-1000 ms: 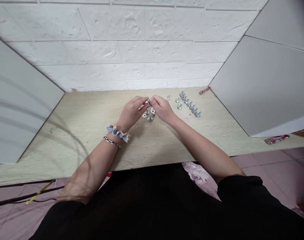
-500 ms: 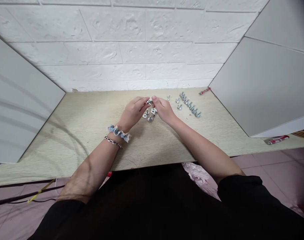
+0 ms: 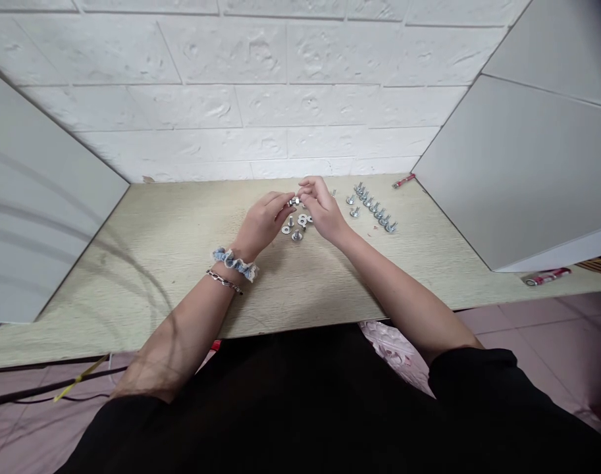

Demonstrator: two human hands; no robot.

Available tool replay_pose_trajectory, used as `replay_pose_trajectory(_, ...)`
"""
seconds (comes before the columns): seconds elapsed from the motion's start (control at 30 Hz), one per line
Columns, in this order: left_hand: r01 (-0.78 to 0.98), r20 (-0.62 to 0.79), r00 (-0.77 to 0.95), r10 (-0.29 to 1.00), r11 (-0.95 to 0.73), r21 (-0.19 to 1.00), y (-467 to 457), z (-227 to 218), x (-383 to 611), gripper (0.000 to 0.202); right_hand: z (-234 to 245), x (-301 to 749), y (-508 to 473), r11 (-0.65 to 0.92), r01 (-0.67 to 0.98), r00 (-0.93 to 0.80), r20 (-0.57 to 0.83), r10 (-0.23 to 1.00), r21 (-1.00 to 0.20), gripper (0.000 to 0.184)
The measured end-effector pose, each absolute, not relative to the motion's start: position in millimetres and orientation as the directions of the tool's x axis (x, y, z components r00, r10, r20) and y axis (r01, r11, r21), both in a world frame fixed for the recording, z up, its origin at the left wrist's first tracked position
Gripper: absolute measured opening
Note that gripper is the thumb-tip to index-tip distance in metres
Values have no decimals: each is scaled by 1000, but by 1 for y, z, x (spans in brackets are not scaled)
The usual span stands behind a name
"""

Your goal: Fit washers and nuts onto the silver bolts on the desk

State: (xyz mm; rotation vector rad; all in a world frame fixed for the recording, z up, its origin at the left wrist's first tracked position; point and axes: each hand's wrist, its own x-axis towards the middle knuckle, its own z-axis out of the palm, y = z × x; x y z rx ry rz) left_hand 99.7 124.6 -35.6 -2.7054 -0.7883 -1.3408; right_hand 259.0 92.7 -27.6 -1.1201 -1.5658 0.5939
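My left hand (image 3: 262,225) pinches a small metal bolt (image 3: 291,202) between thumb and fingertips, above the tabletop. A shiny nut (image 3: 297,200) shows on the bolt's right end. The fingertips of my right hand (image 3: 326,212) are closed at that end, against the nut, with some fingers raised and bent; the exact contact is too small to make out. Just below my hands lie flat washers (image 3: 286,230), a standing bolt with a washer (image 3: 297,236) and more washers (image 3: 303,220), partly hidden by my right hand.
To the right, a slanting row of bolts with washers (image 3: 374,206) stands on the wooden tabletop (image 3: 182,217), with a few single bolts (image 3: 355,212) beside it. Red tubes (image 3: 403,181) lie near the right panel (image 3: 517,164). A white brick wall (image 3: 261,105) closes off the back.
My right hand's fingers have lifted and opened somewhat from around the bolt's end, so the nut shows more clearly. My left hand has hardly moved.
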Motion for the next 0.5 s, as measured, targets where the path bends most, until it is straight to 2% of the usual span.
replay_pose_trajectory(0.17,443,756,508,413,-878,182,122,-35,100,23,-27,263,92,356,432,1,396,918,-828,53)
replay_pose_trajectory(0.23,443,758,508,409,-879,177,121,-34,100,22,-28,262,92,322,449,-6,357,934,-833,61)
replay_pose_trajectory(0.37,443,751,518,409,-879,173,120,-33,100,21,-31,259,92,352,455,-26,383,923,-818,58)
replay_pose_trajectory(0.5,457,758,503,416,-872,176,122,-33,99,20,-29,259,92,384,479,-76,399,914,-790,42)
